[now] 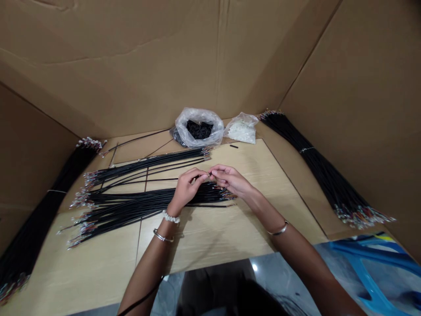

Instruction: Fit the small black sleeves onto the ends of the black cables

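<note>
Over the middle of the table, my left hand (190, 186) pinches the end of a thin black cable (161, 180), which trails off to the left. My right hand (232, 180) meets it fingertip to fingertip, closed on a small dark piece at the cable's tip that is too small to make out. Beneath and left of my hands lies a loose pile of black cables (131, 204) with coloured wire ends. Behind it runs another row of black cables (148, 162). A short black tube (233, 146) rests alone beyond my right hand.
An open plastic bag of short black pieces (200, 130) and a bag of small white parts (241, 131) stand at the back. Tied cable bundles lie left (62, 184) and right (307, 151). Cardboard walls (158, 66) enclose the table. A blue frame (368, 272) stands lower right.
</note>
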Available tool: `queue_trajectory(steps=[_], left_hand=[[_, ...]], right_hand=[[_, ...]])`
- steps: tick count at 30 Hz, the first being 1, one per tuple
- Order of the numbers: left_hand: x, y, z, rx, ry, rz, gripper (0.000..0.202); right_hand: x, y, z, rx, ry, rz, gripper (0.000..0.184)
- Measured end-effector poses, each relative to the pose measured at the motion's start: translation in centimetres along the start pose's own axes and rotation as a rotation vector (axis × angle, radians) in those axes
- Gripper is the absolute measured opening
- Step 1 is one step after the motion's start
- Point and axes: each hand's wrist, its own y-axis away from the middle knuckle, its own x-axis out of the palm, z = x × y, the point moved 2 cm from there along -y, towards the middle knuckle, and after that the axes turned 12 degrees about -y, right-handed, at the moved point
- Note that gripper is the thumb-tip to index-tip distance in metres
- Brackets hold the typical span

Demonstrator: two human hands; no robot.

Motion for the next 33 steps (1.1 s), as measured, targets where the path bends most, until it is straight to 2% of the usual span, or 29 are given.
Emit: queue_trajectory(steps=[11, 25, 28, 33], left_hand=[[-0.5, -0.2, -0.4, -0.005, 0.031, 0.102, 0.034], [-0.8, -0.3, -0.5, 0.012, 0.015, 0.141, 0.037], [-0.8, -0.3, -0.6, -0.007, 0.029, 0.150, 0.038], [-0.8, -0.3, -0.6, -0.054, 0.060, 0.176, 0.037]], right_hand=[[0.4, 0.3, 0.5, -0.003, 0.117, -0.014, 0.039], [0.1, 0.4, 0.4, 0.014, 0.144, 0.030, 0.037], [-0.1, 0.4, 0.5, -0.027, 0.252, 0.046, 0.037], [0.0, 0.7, 1.4, -0.197, 0.535, 0.098, 0.027]])
